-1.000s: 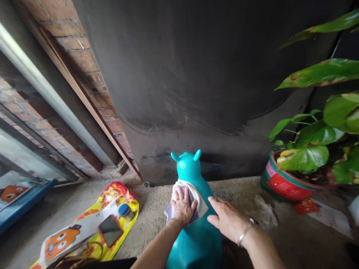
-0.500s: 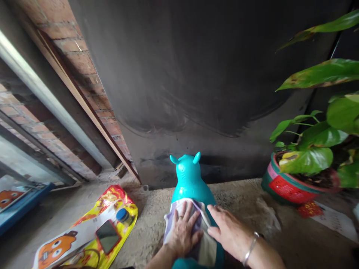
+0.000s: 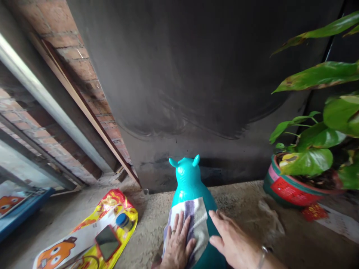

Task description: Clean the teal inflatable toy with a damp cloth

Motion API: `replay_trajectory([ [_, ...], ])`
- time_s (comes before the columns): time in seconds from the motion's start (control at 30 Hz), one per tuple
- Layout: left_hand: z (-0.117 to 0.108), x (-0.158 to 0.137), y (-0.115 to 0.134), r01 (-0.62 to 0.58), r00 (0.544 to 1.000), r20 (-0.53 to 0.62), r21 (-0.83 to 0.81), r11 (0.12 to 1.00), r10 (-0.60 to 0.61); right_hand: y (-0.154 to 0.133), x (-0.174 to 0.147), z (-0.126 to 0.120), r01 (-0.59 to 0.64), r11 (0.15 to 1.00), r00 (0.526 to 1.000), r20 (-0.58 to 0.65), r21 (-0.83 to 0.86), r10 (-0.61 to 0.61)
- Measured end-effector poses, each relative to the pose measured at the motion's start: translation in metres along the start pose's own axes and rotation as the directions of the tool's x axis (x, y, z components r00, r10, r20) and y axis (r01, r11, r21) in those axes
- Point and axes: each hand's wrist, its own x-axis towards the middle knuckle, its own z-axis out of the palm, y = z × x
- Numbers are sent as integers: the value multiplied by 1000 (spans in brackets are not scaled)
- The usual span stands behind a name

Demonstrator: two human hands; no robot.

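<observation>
A turquoise inflatable animal toy (image 3: 190, 175) with two small ears stands on the concrete floor, facing the dark panel. Over its back lies a cloth (image 3: 199, 213) striped white and purple. My left hand (image 3: 178, 239), with a ring on one finger, rests flat on the cloth with fingers spread. At the toy's right side is my right hand (image 3: 232, 239), its fingers stretched out and thumb apart; whether it touches the toy is hard to see. A bracelet circles that wrist. The lower part of the toy runs out of the picture.
To the left, a yellow and red plastic bag (image 3: 114, 203) lies under a phone (image 3: 107, 242) and a blue-capped bottle (image 3: 123, 221). A potted plant (image 3: 294, 194) stands at right, near crumpled clear plastic (image 3: 270, 220). The dark panel (image 3: 196, 93) rises behind the toy.
My left hand has slid back toward me on the cloth, whose upper part now lies flatter and more open. My right hand has moved slightly lower beside the toy.
</observation>
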Motion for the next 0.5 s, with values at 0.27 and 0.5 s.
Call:
replay_trajectory([
  [0.27,-31,87,10,193,977,-69,-122,974,-202,-4,5,-2,-9,1000,1000,17,20,8],
  [0.5,-5,44,-5,179,982,-49,-86,980,-183,1,5,-1,-63,997,998,10,-41,64],
])
